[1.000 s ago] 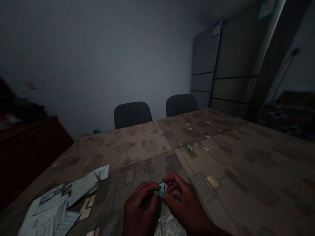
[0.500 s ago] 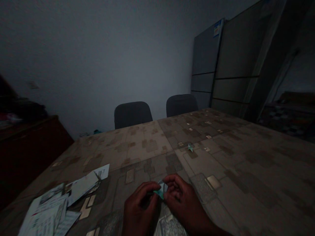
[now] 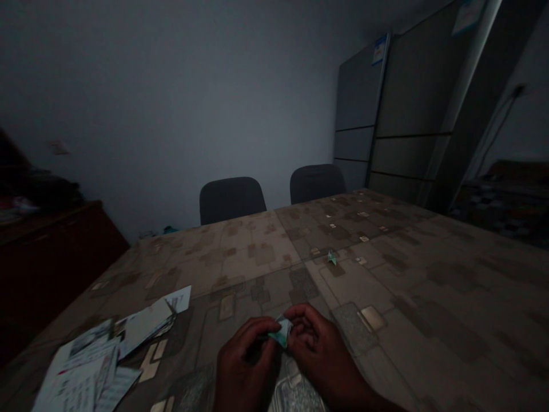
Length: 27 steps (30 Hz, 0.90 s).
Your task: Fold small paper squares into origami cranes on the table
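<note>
Folded paper (image 3: 281, 334): partly covered by fingers (image 3: 262, 325)
Loose papers (image 3: 74, 380): cut off below
Green object (image 3: 331, 258): too small to tell

over the patterned worktop (image 3: 412, 269), the left hand (image 3: 245, 363) and the right hand (image 3: 321, 352) hold a small green-and-white folded paper (image 3: 282, 334), a tiny green piece (image 3: 331, 258) resting beyond it, loose papers (image 3: 83, 369) lying to the left and two dark chairs (image 3: 232, 200) behind.

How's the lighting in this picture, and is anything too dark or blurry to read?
Head view: dim overall, the wall palest near its middle, the low cabinet at left nearly black; head view: fine print on the papers unreadable; head view: creases of the green paper between left hand and right hand look soft.
</note>
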Each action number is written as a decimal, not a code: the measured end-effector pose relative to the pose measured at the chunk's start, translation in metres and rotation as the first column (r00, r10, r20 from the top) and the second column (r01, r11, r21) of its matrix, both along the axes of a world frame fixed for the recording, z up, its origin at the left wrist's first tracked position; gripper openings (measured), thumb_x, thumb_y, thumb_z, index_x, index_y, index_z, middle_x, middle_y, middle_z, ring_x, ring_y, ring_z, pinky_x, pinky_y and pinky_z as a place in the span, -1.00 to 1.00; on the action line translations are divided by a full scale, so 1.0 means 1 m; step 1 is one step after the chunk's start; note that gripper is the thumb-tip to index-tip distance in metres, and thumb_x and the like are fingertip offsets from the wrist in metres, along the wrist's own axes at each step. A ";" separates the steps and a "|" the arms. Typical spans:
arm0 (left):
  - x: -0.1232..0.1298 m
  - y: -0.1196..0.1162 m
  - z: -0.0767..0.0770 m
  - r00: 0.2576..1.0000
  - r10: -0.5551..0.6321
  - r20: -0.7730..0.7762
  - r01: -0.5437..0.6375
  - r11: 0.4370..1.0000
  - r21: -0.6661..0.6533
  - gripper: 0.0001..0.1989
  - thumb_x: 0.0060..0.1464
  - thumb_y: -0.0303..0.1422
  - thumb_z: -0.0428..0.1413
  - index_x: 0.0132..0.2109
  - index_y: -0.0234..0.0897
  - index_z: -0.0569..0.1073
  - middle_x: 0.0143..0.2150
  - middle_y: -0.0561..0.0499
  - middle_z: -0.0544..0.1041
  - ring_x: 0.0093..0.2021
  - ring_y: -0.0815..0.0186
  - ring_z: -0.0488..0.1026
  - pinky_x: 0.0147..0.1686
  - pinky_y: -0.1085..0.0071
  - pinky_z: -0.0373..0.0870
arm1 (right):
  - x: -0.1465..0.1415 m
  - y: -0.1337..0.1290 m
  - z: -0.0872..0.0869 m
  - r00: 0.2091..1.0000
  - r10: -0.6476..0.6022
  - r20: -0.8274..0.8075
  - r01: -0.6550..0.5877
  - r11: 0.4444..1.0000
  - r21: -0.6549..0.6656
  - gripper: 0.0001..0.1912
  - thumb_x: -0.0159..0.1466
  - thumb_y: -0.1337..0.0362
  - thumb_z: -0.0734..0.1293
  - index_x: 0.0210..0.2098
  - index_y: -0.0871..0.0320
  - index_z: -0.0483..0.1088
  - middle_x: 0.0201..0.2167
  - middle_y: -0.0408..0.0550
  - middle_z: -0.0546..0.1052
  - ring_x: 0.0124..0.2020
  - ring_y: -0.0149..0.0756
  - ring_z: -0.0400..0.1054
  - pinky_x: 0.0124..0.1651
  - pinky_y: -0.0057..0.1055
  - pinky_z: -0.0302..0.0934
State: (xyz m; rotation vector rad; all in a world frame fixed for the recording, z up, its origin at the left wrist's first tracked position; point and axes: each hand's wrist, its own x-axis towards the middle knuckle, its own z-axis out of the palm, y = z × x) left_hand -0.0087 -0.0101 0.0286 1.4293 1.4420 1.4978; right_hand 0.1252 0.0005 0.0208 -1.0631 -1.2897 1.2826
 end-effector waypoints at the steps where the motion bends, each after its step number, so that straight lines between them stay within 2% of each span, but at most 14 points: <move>1: 0.001 -0.001 0.000 1.000 -0.004 -0.001 0.004 1.000 0.006 -0.89 -0.14 -0.45 0.16 -0.46 -0.18 0.58 -0.39 -0.02 0.60 -0.32 0.16 0.53 -0.29 0.38 0.41 | 0.000 0.000 -0.002 1.000 -0.004 0.000 0.004 1.000 0.000 -0.75 0.07 0.49 0.27 -0.25 0.18 0.37 -0.39 -0.10 0.46 -0.39 -0.32 0.37 -0.34 -0.42 0.24; 4: 0.002 -0.002 -0.002 1.000 -0.018 0.001 0.018 1.000 0.009 -0.90 -0.13 -0.44 0.16 -0.45 -0.17 0.58 -0.39 0.00 0.61 -0.33 0.18 0.53 -0.30 0.40 0.41 | -0.002 0.001 -0.006 1.000 -0.016 0.001 0.016 1.000 0.003 -0.77 0.09 0.48 0.27 -0.25 0.17 0.38 -0.36 -0.09 0.47 -0.35 -0.31 0.38 -0.31 -0.43 0.24; 7: 0.004 -0.004 -0.003 0.999 0.017 0.040 -0.015 0.998 -0.055 -0.90 -0.16 -0.40 0.20 -0.39 -0.20 0.58 -0.40 0.00 0.62 -0.36 0.18 0.53 -0.33 0.41 0.42 | -0.003 0.001 -0.008 0.999 -0.013 -0.041 0.012 1.000 -0.006 -0.85 0.14 0.43 0.29 -0.27 0.16 0.39 -0.39 -0.12 0.47 -0.35 -0.32 0.38 -0.31 -0.45 0.22; 10: 0.007 -0.003 -0.001 0.985 0.076 0.152 -0.051 0.985 -0.163 -0.84 -0.22 -0.39 0.23 -0.35 -0.24 0.56 -0.42 0.00 0.62 -0.40 0.18 0.54 -0.40 0.41 0.43 | -0.003 0.001 -0.006 0.995 0.005 -0.100 -0.007 1.000 -0.023 -0.91 0.16 0.37 0.31 -0.31 0.17 0.40 -0.45 -0.15 0.46 -0.38 -0.34 0.37 -0.34 -0.48 0.20; 12: 0.008 -0.002 -0.001 0.965 0.078 0.251 -0.028 0.980 -0.196 -0.85 -0.23 -0.39 0.23 -0.38 -0.26 0.53 -0.46 0.01 0.61 -0.42 0.20 0.54 -0.43 0.43 0.43 | -0.003 0.002 -0.006 0.994 -0.002 -0.111 -0.002 1.000 -0.030 -0.92 0.16 0.35 0.31 -0.32 0.18 0.41 -0.49 -0.18 0.44 -0.43 -0.36 0.35 -0.38 -0.50 0.18; 16: 0.008 0.001 -0.005 0.933 0.053 0.356 0.027 0.976 -0.216 -0.85 -0.22 -0.38 0.24 -0.38 -0.29 0.52 -0.52 0.02 0.59 -0.46 0.24 0.51 -0.46 0.44 0.41 | -0.003 0.004 -0.009 0.993 -0.014 -0.114 0.011 1.000 -0.024 -0.92 0.17 0.34 0.30 -0.33 0.19 0.40 -0.49 -0.19 0.43 -0.47 -0.38 0.32 -0.41 -0.51 0.17; 22: 0.010 0.002 -0.006 0.907 0.050 0.418 0.025 0.984 -0.174 -0.85 -0.23 -0.45 0.23 -0.39 -0.27 0.49 -0.54 0.06 0.56 -0.47 0.30 0.49 -0.48 0.51 0.39 | -0.007 0.005 -0.012 0.990 -0.008 -0.140 0.004 1.000 -0.027 -0.92 0.15 0.35 0.31 -0.33 0.19 0.38 -0.50 -0.20 0.42 -0.48 -0.39 0.34 -0.43 -0.52 0.17; 27: 0.013 0.001 -0.003 0.881 0.060 0.470 0.022 0.986 -0.168 -0.86 -0.24 -0.46 0.24 -0.42 -0.26 0.46 -0.55 0.11 0.52 -0.50 0.37 0.44 -0.51 0.58 0.35 | -0.008 0.006 -0.016 0.993 -0.050 -0.103 0.047 0.998 -0.028 -0.87 0.15 0.36 0.32 -0.28 0.19 0.33 -0.45 -0.16 0.44 -0.46 -0.36 0.37 -0.41 -0.49 0.21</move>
